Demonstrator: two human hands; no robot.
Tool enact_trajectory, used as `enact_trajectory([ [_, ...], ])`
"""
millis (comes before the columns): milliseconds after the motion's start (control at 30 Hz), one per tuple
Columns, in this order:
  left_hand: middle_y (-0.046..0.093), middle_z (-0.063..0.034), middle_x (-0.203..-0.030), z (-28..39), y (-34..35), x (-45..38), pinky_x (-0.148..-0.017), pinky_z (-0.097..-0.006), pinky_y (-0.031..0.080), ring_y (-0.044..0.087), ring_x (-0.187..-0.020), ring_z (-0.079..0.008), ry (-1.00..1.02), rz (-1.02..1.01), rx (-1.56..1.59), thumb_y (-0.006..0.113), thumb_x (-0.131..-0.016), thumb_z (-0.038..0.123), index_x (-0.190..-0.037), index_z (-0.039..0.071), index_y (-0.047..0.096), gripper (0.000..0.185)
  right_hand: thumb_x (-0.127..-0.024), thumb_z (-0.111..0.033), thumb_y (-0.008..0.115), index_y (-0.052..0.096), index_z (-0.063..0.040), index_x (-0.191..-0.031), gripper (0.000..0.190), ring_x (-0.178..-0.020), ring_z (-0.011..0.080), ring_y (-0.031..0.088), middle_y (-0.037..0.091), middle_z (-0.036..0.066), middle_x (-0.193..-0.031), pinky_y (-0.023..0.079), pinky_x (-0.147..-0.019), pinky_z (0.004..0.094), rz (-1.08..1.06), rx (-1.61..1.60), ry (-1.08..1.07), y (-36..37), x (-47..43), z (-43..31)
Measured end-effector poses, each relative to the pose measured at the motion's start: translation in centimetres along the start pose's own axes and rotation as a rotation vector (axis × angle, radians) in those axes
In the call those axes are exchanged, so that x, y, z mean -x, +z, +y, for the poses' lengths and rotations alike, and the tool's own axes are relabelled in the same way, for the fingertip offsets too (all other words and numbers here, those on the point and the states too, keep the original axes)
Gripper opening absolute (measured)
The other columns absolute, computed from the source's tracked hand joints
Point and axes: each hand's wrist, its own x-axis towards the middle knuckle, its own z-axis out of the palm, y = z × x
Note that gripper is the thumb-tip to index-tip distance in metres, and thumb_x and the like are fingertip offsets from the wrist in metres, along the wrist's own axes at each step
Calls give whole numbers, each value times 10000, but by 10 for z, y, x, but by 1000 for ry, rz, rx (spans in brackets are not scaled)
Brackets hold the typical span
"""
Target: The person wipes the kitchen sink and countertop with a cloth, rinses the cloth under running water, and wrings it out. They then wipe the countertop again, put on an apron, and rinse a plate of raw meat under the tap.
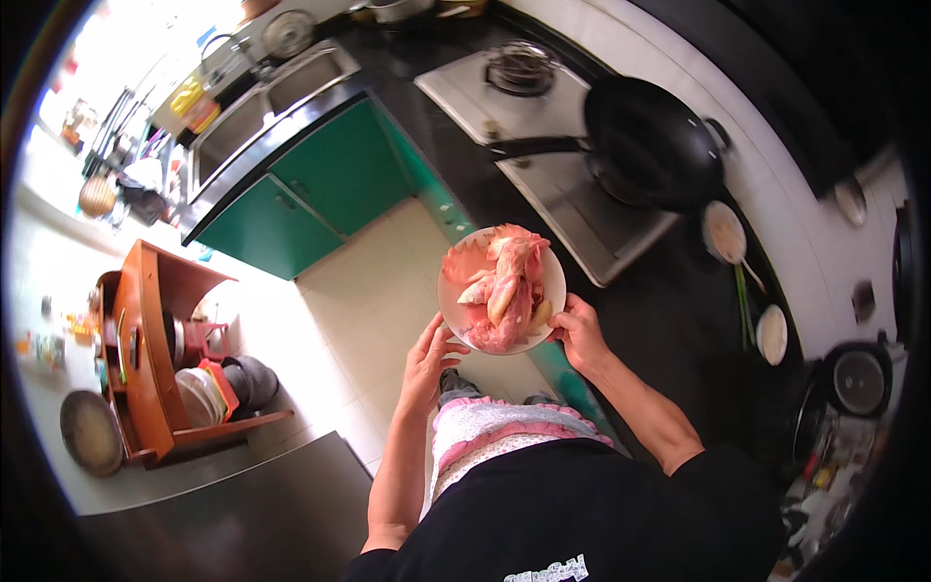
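A white plate bears raw poultry, pinkish, with some yellowish parts. My right hand grips the plate's lower right rim. At the lower left rim is my left hand, fingers spread against or just beside the edge; whether it bears any weight cannot be told. Beyond the plate, a black wok with a long handle sits on the right part of the gas hob. The plate is held in front of my apron, above the floor beside the dark counter.
A double sink lies at the upper left above green cabinets. On the counter at right are a small dish, green stalks and a round dish or ladle. A wooden rack with basins and pans stands at left.
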Motion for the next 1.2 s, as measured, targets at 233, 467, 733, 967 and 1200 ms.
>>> enact_trajectory([
  [233, 602, -62, -1050, 64, -151, -24, -726, -267, 512, 608, -874, -134, 49, 61, 309, 474, -941, 186, -1311, 57, 402, 398, -717, 19, 510, 511, 11, -966, 249, -652, 132, 586, 590, 76, -850, 501, -526, 238, -181, 70, 99, 168, -80, 30],
  [467, 600, -106, -1028, 122, -267, -47, -788, -359, 544, 626, -879, -177, 136, 226, 343, 544, -839, 53, -1180, -20, 468, 356, -719, 24, 522, 509, 9, -960, 241, -631, 121, 589, 611, 71, -825, 498, -527, 226, -350, 163, 169, 308, -151, 58],
  [733, 612, -70, -931, 178, -338, -119, -650, -249, 528, 619, -758, -134, 278, 475, 397, 502, -706, -61, -1103, -22, 500, 400, -704, -10, 530, 521, 8, -955, 252, -633, 105, 595, 621, 65, -833, 491, -511, 209, -522, 266, 178, 418, -264, 58],
  [967, 577, -102, -1016, 240, -391, -210, -688, -331, 552, 618, -836, -196, 375, 606, 528, 501, -680, -27, -1158, -23, 446, 482, -805, -127, 605, 548, 19, -1005, 254, -660, 119, 615, 620, 74, -835, 519, -560, 225, -761, 349, 189, 513, -384, 26],
  [1200, 557, -107, -1080, 289, -451, -267, -756, -357, 540, 603, -901, -208, 440, 715, 597, 491, -677, -19, -1214, -3, 438, 540, -910, -209, 520, 501, -63, -953, 154, -548, 189, 610, 636, 147, -746, 530, -484, 301, -317, 169, -59, 556, -591, -46],
])
